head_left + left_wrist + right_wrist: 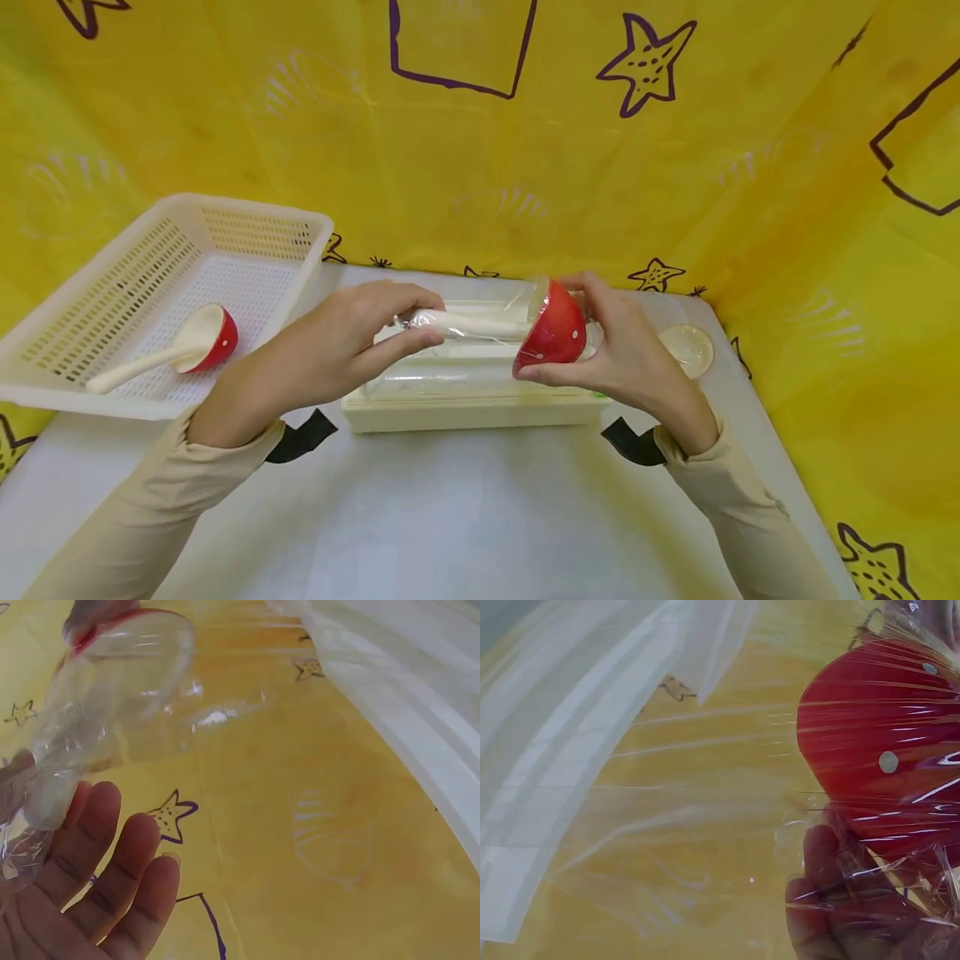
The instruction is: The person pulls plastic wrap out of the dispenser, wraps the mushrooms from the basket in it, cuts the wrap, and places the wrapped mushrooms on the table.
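Note:
A ladle [558, 329] with a red, white-dotted bowl and a pale handle is held level in clear plastic film. My left hand [352, 337] pinches the end of its handle, where the film bunches. Around the red bowl, from the right, curl the thumb and fingers of my right hand [626, 350]. Film [150, 712] covers the bowl's opening in the left wrist view, and wrinkled film lies over the bowl's red outside [877, 742] in the right wrist view. Below the ladle sits a long cream box [480, 417] with a clear front, partly hidden by the hands.
On the left stands a white slotted basket [255, 212] with a second red ladle [217, 342] in it. A pale round dish-like thing [687, 350] lies right of my right hand. Yellow patterned cloth [480, 183] hangs behind the white table [450, 517].

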### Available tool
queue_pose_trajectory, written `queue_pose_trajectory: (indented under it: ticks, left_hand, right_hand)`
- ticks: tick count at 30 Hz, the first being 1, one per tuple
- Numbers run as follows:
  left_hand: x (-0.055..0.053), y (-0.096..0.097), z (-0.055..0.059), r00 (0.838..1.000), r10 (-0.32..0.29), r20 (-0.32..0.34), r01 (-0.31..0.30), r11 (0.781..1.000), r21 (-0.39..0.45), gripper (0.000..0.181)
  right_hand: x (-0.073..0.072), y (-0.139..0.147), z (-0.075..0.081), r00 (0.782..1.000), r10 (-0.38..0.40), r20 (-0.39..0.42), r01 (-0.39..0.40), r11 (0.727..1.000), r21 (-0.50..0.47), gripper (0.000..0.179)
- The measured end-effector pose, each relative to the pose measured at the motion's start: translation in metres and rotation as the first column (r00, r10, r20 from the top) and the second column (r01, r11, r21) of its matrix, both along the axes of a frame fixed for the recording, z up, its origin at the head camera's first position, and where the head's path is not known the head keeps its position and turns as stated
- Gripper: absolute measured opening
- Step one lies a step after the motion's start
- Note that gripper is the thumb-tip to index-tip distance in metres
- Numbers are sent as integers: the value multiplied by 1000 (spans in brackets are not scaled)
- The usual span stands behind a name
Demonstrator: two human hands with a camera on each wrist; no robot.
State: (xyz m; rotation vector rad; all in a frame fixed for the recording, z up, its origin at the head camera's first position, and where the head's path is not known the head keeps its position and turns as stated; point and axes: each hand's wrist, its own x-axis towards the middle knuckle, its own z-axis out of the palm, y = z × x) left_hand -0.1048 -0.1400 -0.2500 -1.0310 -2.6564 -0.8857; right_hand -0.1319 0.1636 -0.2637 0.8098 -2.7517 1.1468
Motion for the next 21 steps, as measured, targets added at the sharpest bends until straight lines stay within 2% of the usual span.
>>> queue_pose_trajectory:
  ticks: [5, 10, 17, 21]
  left_hand:
    - [6, -1, -8, 998, -66, 0, 66, 998, 9, 24]
    - [11, -1, -17, 989, -145, 36, 144, 989, 32, 22]
    - [23, 0, -34, 985, -173, 10, 172, 984, 51, 22]
    - [30, 2, -44, 979, -191, 76, 183, 978, 101, 20]
  right_hand:
    - [13, 4, -7, 999, 34, -25, -33, 999, 25, 77]
    - [28, 7, -14, 999, 37, -10, -37, 998, 48, 75]
    - [43, 10, -29, 998, 47, 31, -48, 999, 24, 73]
    - [50, 10, -42, 995, 74, 71, -71, 996, -52, 73]
